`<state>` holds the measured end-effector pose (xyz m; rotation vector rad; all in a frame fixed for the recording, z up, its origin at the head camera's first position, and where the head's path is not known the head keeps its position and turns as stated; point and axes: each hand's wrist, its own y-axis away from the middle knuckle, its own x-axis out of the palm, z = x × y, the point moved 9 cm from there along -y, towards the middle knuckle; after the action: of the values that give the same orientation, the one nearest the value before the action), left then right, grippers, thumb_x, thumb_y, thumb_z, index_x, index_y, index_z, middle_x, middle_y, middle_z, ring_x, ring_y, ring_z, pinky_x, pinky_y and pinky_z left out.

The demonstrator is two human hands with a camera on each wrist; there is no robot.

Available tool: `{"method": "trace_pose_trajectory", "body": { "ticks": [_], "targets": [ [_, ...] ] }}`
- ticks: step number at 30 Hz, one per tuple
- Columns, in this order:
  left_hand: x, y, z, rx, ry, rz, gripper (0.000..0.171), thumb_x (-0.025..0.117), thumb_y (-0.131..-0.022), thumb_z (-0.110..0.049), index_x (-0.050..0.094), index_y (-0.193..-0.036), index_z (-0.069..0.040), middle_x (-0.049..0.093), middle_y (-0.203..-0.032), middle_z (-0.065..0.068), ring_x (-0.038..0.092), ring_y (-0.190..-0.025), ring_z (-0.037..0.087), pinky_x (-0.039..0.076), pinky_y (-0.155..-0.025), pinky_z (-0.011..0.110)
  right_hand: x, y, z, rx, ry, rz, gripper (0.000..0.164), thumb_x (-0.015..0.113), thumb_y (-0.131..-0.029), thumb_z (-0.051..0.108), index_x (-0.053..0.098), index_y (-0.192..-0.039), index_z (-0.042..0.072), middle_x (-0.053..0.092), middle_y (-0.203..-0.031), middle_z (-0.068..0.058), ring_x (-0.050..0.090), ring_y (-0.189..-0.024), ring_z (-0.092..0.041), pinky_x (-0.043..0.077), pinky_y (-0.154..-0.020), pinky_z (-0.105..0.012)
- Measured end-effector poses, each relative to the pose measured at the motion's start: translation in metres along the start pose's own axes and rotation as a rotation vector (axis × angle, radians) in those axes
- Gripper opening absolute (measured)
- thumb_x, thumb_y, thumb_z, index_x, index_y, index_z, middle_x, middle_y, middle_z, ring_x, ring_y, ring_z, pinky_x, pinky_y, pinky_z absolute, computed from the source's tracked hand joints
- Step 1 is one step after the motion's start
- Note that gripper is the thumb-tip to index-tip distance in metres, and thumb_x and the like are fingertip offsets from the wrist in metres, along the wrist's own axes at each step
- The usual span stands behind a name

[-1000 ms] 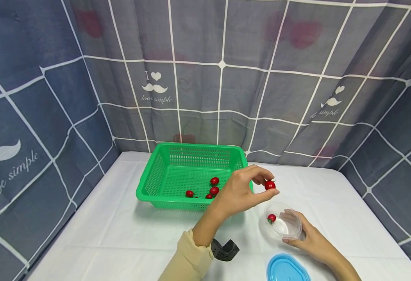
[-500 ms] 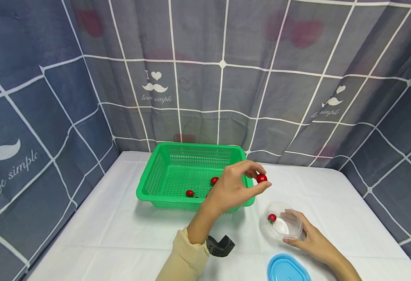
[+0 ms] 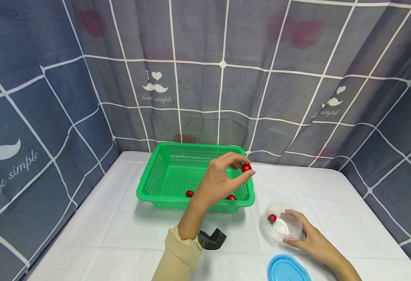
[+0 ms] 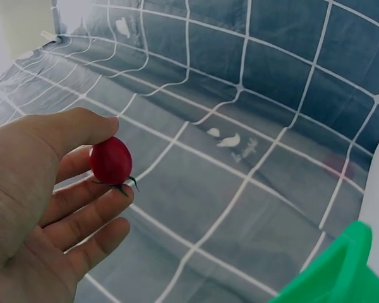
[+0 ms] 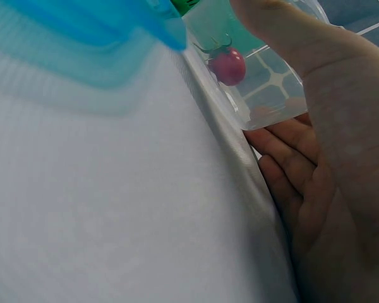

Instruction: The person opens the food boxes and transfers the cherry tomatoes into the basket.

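Observation:
My left hand (image 3: 217, 179) pinches a red cherry tomato (image 3: 246, 168) between thumb and fingers, above the right side of a green plastic basket (image 3: 143, 194). In the left wrist view the green stem end of that cherry tomato (image 4: 111, 161) points downward. Inside the basket, cherry tomatoes (image 3: 189, 193) show on both sides of my forearm, which hides part of its floor. On the white-covered table, my right hand (image 3: 312, 239) holds a clear plastic container (image 3: 278, 207) from its right side. One cherry tomato (image 3: 272, 218) with its green stem lies in the container.
A light blue lid (image 3: 287, 268) lies on the table (image 3: 96, 234) in front of the container. Grey-blue checked curtains (image 3: 198, 89) hang behind the table and along both sides. A black wrist mount (image 3: 212, 239) sticks out from my left wrist.
My left hand has moved left and farther back with the cherry tomato, from near the container to over the basket's right side. My right hand and the container have stayed in place.

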<state>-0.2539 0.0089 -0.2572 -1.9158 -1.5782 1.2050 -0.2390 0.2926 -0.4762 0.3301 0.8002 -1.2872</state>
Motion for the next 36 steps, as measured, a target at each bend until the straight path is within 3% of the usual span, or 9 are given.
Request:
{"method": "trace_pose_trajectory", "body": {
  "ticks": [12, 21, 25, 36],
  "targets": [
    [-0.026, 0.001, 0.017, -0.078, -0.040, -0.070, 0.022, 0.080, -0.090, -0.016, 0.072, -0.110, -0.008, 0.071, -0.096, 0.000, 0.066, -0.086, 0.015, 0.058, -0.083, 0.034, 0.000, -0.001, 0.000, -0.020, 0.005, -0.006, 0.084, 0.087, -0.082, 0.032, 0.041, -0.152, 0.026, 0.062, -0.142, -0.007, 0.027, -0.129, 0.029, 0.016, -0.097, 0.006],
    [-0.039, 0.005, 0.027, -0.123, -0.066, -0.096, 0.025, 0.079, -0.091, -0.017, 0.072, -0.114, -0.009, 0.073, -0.103, 0.001, 0.066, -0.088, 0.021, 0.057, -0.084, 0.035, 0.001, 0.000, -0.001, -0.007, -0.003, -0.001, 0.084, 0.087, -0.083, 0.032, 0.041, -0.152, 0.027, 0.062, -0.142, -0.007, 0.026, -0.129, 0.029, 0.015, -0.097, 0.006],
    [-0.044, 0.006, 0.031, -0.139, -0.056, -0.108, 0.025, 0.079, -0.092, -0.016, 0.072, -0.115, -0.009, 0.073, -0.103, 0.002, 0.067, -0.089, 0.024, 0.058, -0.084, 0.042, 0.000, 0.000, -0.002, 0.011, 0.008, -0.002, 0.084, 0.087, -0.082, 0.034, 0.040, -0.152, 0.027, 0.062, -0.142, -0.007, 0.025, -0.128, 0.030, 0.014, -0.096, 0.006],
    [-0.047, 0.008, 0.036, -0.168, -0.084, -0.100, 0.025, 0.078, -0.093, -0.020, 0.072, -0.116, -0.011, 0.073, -0.104, -0.001, 0.066, -0.089, 0.013, 0.057, -0.085, 0.038, 0.000, 0.000, -0.003, 0.006, 0.023, -0.009, 0.084, 0.087, -0.082, 0.034, 0.041, -0.152, 0.026, 0.063, -0.142, -0.007, 0.023, -0.128, 0.030, 0.014, -0.096, 0.006]
  ]
}}
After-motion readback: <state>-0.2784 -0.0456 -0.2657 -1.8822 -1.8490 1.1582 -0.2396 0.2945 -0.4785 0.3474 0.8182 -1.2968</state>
